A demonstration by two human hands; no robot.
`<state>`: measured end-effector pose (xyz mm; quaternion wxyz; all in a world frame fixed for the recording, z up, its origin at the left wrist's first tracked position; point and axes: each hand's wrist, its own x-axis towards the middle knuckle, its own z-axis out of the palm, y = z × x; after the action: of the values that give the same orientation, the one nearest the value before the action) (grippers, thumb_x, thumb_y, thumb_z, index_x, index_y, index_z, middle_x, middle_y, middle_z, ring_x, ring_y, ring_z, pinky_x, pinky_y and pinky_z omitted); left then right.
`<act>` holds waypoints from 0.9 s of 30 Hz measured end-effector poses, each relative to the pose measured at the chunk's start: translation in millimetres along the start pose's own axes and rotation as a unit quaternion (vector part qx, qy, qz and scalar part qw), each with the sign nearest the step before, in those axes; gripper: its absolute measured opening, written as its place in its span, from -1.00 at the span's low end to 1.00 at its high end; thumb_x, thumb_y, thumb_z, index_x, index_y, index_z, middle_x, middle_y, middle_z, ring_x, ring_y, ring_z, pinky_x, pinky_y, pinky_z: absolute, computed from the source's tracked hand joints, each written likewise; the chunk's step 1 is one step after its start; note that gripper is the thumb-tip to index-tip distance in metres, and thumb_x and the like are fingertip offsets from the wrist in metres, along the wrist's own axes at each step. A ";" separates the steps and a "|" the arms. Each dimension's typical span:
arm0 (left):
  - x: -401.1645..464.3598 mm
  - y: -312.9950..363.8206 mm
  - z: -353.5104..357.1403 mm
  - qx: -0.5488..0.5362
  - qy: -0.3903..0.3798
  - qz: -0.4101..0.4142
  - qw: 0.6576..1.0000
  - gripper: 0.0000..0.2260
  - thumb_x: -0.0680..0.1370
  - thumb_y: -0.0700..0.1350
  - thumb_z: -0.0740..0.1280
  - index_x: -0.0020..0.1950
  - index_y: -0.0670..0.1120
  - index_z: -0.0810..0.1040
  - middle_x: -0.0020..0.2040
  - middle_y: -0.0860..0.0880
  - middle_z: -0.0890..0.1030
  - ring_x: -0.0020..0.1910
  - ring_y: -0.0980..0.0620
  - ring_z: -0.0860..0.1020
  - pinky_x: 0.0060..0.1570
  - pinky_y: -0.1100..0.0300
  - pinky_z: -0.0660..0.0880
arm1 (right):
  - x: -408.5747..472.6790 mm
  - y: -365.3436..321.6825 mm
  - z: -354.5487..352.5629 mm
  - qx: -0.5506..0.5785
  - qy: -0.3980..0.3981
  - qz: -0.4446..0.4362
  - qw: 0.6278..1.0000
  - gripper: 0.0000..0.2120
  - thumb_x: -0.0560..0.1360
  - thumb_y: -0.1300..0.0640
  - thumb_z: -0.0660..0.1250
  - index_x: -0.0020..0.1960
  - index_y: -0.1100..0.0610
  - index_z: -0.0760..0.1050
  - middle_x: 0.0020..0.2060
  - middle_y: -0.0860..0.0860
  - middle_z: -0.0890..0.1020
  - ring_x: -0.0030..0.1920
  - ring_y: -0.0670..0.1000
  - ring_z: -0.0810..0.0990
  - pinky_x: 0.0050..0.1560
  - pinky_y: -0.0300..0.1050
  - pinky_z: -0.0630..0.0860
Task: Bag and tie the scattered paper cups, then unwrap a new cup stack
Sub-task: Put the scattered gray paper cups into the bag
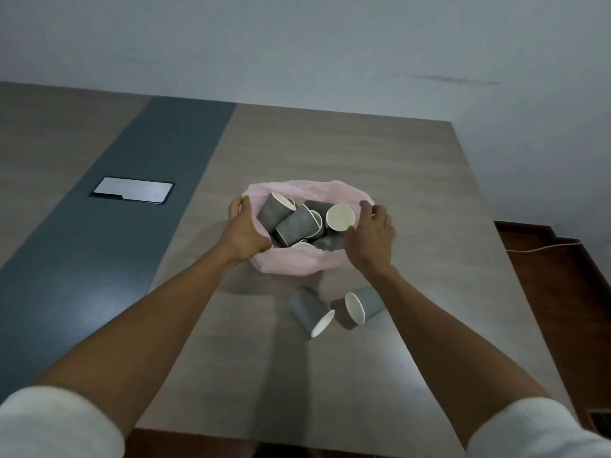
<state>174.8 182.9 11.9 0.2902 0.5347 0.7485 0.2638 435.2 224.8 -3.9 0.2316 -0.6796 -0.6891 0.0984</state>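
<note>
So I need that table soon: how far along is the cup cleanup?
Partly done. Several grey cups already lie in the pink bag. In hand: the left hand and right hand grip the bag's open rim. Left: two loose cups still on the table, then tying the bag. No new cup stack is in view.

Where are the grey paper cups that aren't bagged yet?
In the head view, two grey paper cups lie tipped on the wooden table, just nearer the person than the pink plastic bag, beside the right forearm.
</note>
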 end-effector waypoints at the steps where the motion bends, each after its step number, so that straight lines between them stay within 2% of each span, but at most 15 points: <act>1: -1.9 0.1 0.2 0.002 0.002 0.006 1.000 0.05 0.33 -0.24 0.54 0.65 -0.14 -0.05 0.61 0.05 -0.06 0.49 0.05 0.27 0.22 0.32 0.27 | -10.5 -4.5 -1.6 -0.006 -0.013 -0.059 0.998 -0.63 0.47 0.23 0.28 0.27 0.17 0.44 0.16 0.18 0.51 0.12 0.28 0.48 0.05 0.12 0.44; 3: -8.3 -2.4 -0.2 0.004 0.000 0.017 1.000 0.06 0.34 -0.23 0.55 0.65 -0.15 -0.06 0.61 0.05 -0.07 0.49 0.05 0.27 0.23 0.33 0.26 | -35.8 -12.4 -0.4 0.016 -0.113 -0.153 0.982 -0.83 0.48 0.24 0.25 0.06 0.16 0.51 0.03 0.14 0.58 0.02 0.24 0.54 -0.12 0.01 0.41; 5: -13.3 -5.0 0.3 0.002 0.001 0.027 1.000 0.05 0.33 -0.23 0.54 0.65 -0.16 -0.06 0.61 0.03 -0.07 0.48 0.06 0.28 0.24 0.32 0.29 | -58.3 -14.3 4.8 -0.023 -0.226 -0.207 0.952 -0.86 0.47 0.22 0.25 -0.01 0.12 0.54 0.00 0.10 0.62 0.03 0.22 0.58 -0.15 -0.04 0.41; 7: -19.7 -8.2 0.1 -0.002 0.008 0.037 0.999 0.05 0.33 -0.23 0.54 0.65 -0.17 -0.05 0.61 0.00 -0.06 0.50 0.05 0.26 0.26 0.32 0.29 | -80.3 -13.5 11.4 -0.079 -0.300 -0.217 0.925 -0.66 0.47 0.21 0.27 0.20 0.04 0.58 0.19 0.07 0.61 0.20 0.20 0.56 0.08 0.02 0.51; 8: -22.0 -9.7 0.8 -0.005 0.012 0.035 0.999 0.05 0.33 -0.23 0.54 0.65 -0.18 -0.04 0.61 -0.02 -0.06 0.50 0.06 0.25 0.26 0.34 0.26 | -89.3 -10.7 15.8 -0.108 -0.325 -0.225 0.912 -0.53 0.47 0.21 0.29 0.36 -0.02 0.52 0.32 0.05 0.55 0.30 0.17 0.51 0.22 0.06 0.48; 10: -28.2 -14.5 2.8 -0.006 0.022 0.033 0.999 0.03 0.33 -0.22 0.55 0.63 -0.20 -0.02 0.60 -0.05 -0.03 0.51 0.05 0.24 0.24 0.39 0.20 | -106.7 -3.6 25.0 -0.176 -0.361 -0.254 0.880 -0.33 0.47 0.20 0.33 0.54 -0.10 0.31 0.48 0.02 0.40 0.42 0.15 0.39 0.34 0.10 0.39; 12: -33.6 -18.0 5.1 -0.008 0.034 0.044 0.998 -0.01 0.31 -0.23 0.55 0.60 -0.22 0.05 0.58 -0.07 0.03 0.51 0.03 0.24 0.23 0.41 0.18 | -120.0 3.2 32.3 -0.239 -0.361 -0.271 0.859 -0.24 0.49 0.18 0.35 0.60 -0.15 0.16 0.53 -0.03 0.31 0.43 0.13 0.38 0.31 0.05 0.36; 14: -36.5 -20.7 6.9 -0.014 0.039 0.052 0.998 -0.04 0.30 -0.24 0.56 0.58 -0.22 0.10 0.57 -0.08 0.06 0.50 0.01 0.24 0.28 0.36 0.23 | -126.0 5.9 38.9 -0.259 -0.337 -0.293 0.857 -0.28 0.53 0.19 0.32 0.59 -0.17 0.17 0.50 -0.05 0.33 0.37 0.12 0.44 0.19 0.00 0.36; 17: -38.6 -24.3 10.6 -0.026 0.037 0.059 0.997 -0.03 0.29 -0.26 0.56 0.58 -0.21 0.09 0.58 -0.09 0.03 0.53 0.01 0.18 0.34 0.32 0.24 | -126.7 5.7 43.1 -0.234 -0.307 -0.299 0.873 -0.34 0.55 0.22 0.28 0.58 -0.15 0.22 0.41 -0.04 0.43 0.27 0.15 0.52 0.11 0.01 0.35; 20: -41.2 -25.3 14.5 -0.026 0.034 0.068 0.997 0.00 0.28 -0.23 0.58 0.59 -0.20 0.08 0.59 -0.10 0.01 0.55 0.02 0.14 0.37 0.30 0.22 | -117.7 -0.2 37.3 -0.194 -0.285 -0.252 0.904 -0.47 0.57 0.21 0.22 0.51 -0.09 0.35 0.28 0.03 0.58 0.22 0.20 0.59 0.12 0.05 0.42; 22: -44.1 -25.4 16.7 -0.028 0.027 0.066 0.997 0.04 0.27 -0.21 0.60 0.60 -0.19 0.05 0.59 -0.11 -0.01 0.56 -0.01 0.13 0.45 0.17 0.25 | -106.9 -9.8 24.8 -0.130 -0.281 -0.195 0.931 -0.61 0.58 0.13 0.20 0.39 -0.03 0.49 0.20 0.08 0.64 0.16 0.24 0.62 0.10 0.08 0.52; 24: -47.8 -24.7 17.0 -0.028 0.025 0.059 0.998 0.06 0.28 -0.19 0.60 0.62 -0.18 0.02 0.60 -0.07 -0.04 0.57 0.01 0.12 0.46 0.14 0.27 | -90.4 -21.7 5.9 -0.019 -0.279 -0.155 0.947 -0.78 0.51 0.12 0.27 0.09 0.11 0.61 -0.02 0.11 0.69 -0.03 0.18 0.64 -0.04 0.06 0.58; 25: -48.5 -24.8 17.0 -0.030 0.024 0.058 0.998 0.06 0.28 -0.20 0.60 0.61 -0.18 0.02 0.61 -0.06 -0.04 0.57 0.01 0.12 0.46 0.14 0.28 | -80.0 -27.5 -4.1 0.045 -0.273 -0.139 0.951 -0.84 0.46 0.14 0.29 -0.07 0.18 0.60 -0.18 0.11 0.67 -0.18 0.12 0.61 -0.16 0.03 0.56; 27: -48.9 -24.4 16.2 -0.041 0.019 0.056 0.997 0.05 0.28 -0.21 0.60 0.61 -0.19 0.03 0.60 -0.04 -0.05 0.56 0.01 0.13 0.47 0.11 0.29 | -57.8 -38.5 -22.7 0.136 -0.217 -0.094 0.962 -0.86 0.43 0.15 0.30 -0.23 0.20 0.55 -0.37 0.04 0.59 -0.36 -0.01 0.50 -0.33 -0.07 0.46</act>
<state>183.3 130.5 -9.1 0.2825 0.5583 0.7115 0.3198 409.4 161.7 22.6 0.1746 -0.5365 -0.7637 0.3139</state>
